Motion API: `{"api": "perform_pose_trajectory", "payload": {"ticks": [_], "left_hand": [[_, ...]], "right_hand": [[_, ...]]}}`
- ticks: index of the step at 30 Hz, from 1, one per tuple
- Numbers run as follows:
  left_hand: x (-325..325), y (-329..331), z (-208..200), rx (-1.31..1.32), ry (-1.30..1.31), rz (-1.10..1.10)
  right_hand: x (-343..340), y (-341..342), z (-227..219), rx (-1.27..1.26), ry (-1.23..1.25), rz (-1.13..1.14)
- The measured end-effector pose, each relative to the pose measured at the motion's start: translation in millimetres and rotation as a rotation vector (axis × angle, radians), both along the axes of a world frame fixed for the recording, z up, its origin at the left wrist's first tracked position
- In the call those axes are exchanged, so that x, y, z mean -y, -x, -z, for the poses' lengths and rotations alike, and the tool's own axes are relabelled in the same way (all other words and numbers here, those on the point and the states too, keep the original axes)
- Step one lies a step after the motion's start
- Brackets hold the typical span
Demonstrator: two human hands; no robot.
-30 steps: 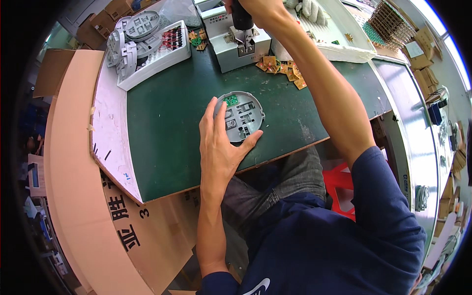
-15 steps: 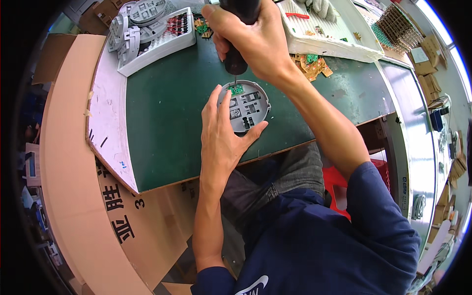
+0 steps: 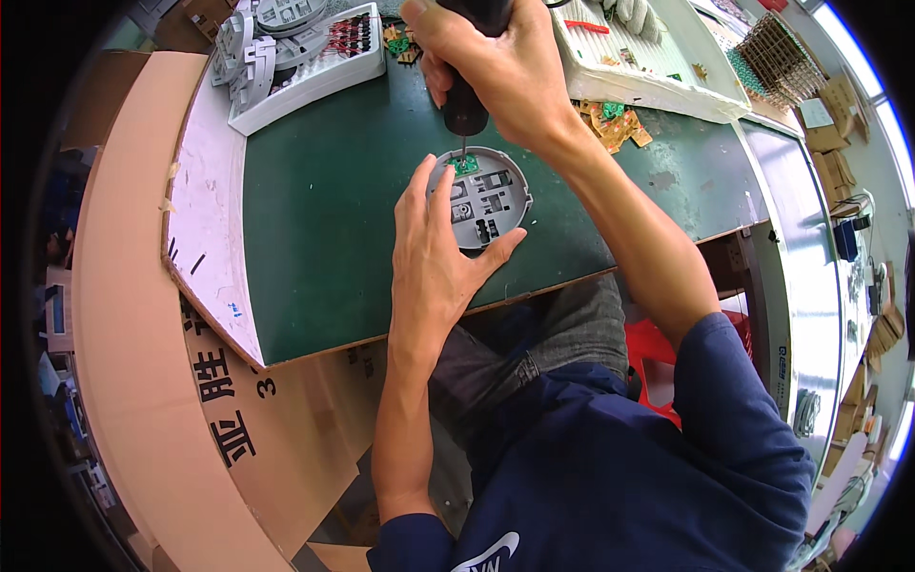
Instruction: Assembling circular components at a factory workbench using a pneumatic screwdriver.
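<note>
A round grey plastic housing (image 3: 512, 205) with several cut-outs and fittings lies on the green tabletop. My left hand (image 3: 434, 243) grips its rim, fingers along the left side and thumb at the near right edge. Inside the housing, by its far edge, sits a small green circuit board (image 3: 465, 166). My right hand (image 3: 510, 71) is wrapped round a black electric screwdriver (image 3: 466, 107), held upright over the housing. The thin bit points down onto the board; a screw under its tip is too small to make out.
A white foam tray (image 3: 315, 109) at the far left holds grey plastic parts and red-and-black wired pieces. Another foam tray (image 3: 658, 91) at the far right has a glove and a red strip in it. Loose circuit boards (image 3: 624, 129) lie beside it. Cardboard (image 3: 124, 315) stands along the left.
The whole view has shifted slightly. My left hand keeps its hold on the housing, and the screwdriver bit stays over the green board.
</note>
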State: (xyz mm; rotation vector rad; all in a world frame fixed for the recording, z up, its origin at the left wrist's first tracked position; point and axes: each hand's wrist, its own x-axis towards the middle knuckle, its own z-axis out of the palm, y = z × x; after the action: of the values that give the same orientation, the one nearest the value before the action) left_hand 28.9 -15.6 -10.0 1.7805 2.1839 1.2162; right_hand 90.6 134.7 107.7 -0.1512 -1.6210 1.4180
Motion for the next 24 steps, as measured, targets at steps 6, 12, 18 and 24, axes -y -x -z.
{"api": "perform_pose_trajectory", "payload": {"ticks": [6, 12, 18, 24], "left_hand": [[-1.2, 0.3, 0.5, 0.016, -0.006, 0.001], [-0.1, -2.3, -0.7, 0.003, -0.01, 0.002], [1.5, -3.9, -0.3, -0.011, -0.003, -0.006], [-1.0, -2.8, -1.6, -0.012, -0.012, -0.008]], "right_hand": [[-1.6, 1.6, 3.0, 0.018, 0.012, -0.011], [-9.8, 2.0, 7.5, 0.083, -0.037, -0.113], [-4.5, 3.7, 4.1, 0.16, -0.005, -0.125], [-7.4, 7.7, 7.4, 0.12, -0.006, -0.164]]}}
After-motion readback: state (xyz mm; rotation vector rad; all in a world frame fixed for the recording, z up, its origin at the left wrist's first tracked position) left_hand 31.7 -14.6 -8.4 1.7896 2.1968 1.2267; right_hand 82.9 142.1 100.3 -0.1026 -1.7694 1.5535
